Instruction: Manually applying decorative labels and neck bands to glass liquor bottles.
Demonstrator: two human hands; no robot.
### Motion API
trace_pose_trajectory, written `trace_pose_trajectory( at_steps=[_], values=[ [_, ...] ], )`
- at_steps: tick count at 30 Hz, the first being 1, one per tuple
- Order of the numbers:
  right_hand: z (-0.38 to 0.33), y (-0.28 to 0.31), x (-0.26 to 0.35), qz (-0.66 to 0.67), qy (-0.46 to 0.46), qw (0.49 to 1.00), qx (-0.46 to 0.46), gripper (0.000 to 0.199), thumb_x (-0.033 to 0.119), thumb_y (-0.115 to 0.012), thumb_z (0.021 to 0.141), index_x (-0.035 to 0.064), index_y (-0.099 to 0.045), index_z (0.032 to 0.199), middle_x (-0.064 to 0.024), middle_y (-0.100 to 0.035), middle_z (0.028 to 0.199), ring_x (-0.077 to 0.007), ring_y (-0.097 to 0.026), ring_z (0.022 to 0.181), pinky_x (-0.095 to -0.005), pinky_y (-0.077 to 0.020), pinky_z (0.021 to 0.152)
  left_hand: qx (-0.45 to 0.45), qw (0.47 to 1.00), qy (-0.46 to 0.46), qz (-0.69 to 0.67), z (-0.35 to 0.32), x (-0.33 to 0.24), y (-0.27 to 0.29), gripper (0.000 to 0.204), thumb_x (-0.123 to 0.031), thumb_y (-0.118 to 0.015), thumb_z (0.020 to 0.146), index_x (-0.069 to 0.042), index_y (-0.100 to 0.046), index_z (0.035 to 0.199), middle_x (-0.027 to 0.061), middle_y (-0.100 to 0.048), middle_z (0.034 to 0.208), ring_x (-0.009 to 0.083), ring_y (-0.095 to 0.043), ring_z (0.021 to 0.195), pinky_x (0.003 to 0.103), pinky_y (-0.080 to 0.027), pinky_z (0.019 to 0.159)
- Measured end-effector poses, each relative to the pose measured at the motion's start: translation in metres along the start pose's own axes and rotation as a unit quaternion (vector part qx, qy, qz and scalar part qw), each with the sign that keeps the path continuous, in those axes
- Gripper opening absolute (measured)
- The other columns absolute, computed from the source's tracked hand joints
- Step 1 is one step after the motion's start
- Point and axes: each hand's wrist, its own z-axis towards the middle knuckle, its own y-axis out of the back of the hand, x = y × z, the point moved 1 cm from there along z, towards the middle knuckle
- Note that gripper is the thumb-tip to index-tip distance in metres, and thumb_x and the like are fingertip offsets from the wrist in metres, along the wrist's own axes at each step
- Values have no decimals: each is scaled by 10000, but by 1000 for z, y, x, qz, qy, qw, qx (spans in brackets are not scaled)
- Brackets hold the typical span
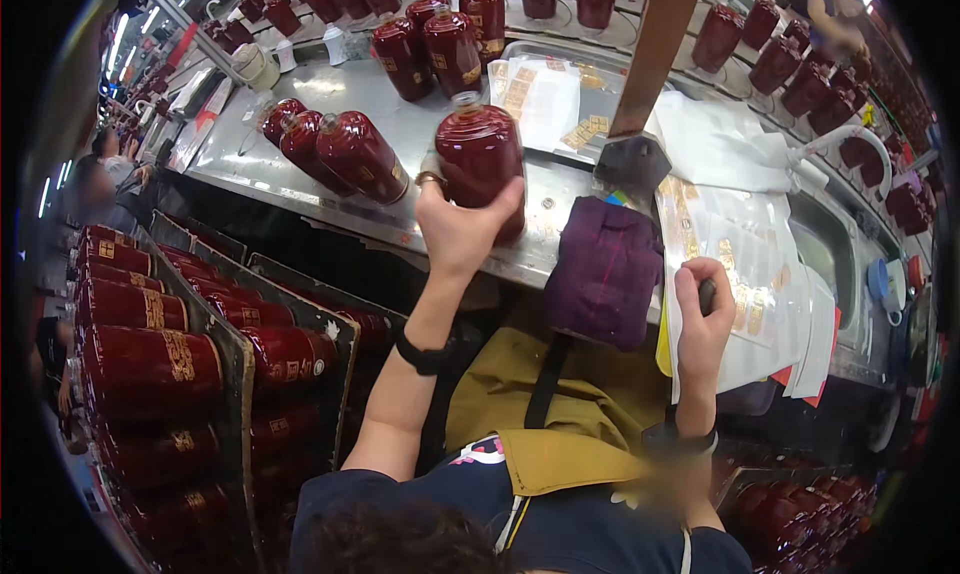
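As left hand (458, 224) clamps a bottle (478, 154) over the bench's (250, 169) front edge | right hand (708, 314), apart, grips dark object (707, 294) | done: gold-marked rear-edge bottles (453, 54) | pending: this bare-looking one

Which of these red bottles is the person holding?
The bottle in the left hand, right of the row of three; neither hand touches the others.

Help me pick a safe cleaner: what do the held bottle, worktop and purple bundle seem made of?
Bottle in the left hand: likely glossy dark-red glass, from its sharp highlights, though glazed ceramic is possible.
Worktop: probably stainless steel, with a grey, softly reflective sheen.
Purple bundle: matte fabric, judging by soft folds and thin red lines.
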Motion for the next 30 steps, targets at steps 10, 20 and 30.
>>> trace_pose_trajectory(
  at_steps=[10,20,30],
  values=[
    [-2,-3,-2,6,-3,1000,3,68,59,-657,986,18,-613,955,47,-527,823,-47,-445,767,-222,-356,690,-229,940,-135,212,107,90,-13,857,-247,-906,714,122,-447,1336,285,-561,1273,439,-542,1211,493,-401,1067],
    [11,16,-13,-59,-22,998,-22,78,77,-668,980,13,-630,957,34,-559,831,-51,-477,777,-229,-376,698,-389,886,74,241,222,144,11,823,-222,-854,788,142,-381,1355,372,-452,1403,519,-472,1303,557,-362,1126],
    [22,3,-29,-46,-88,995,7,88,91,-669,984,18,-634,950,59,-518,786,-35,-437,730,-223,-345,658,-329,872,-195,305,244,129,-30,967,-149,-849,759,123,-297,1504,325,-422,1480,444,-398,1406,512,-301,1202]
  ],
)
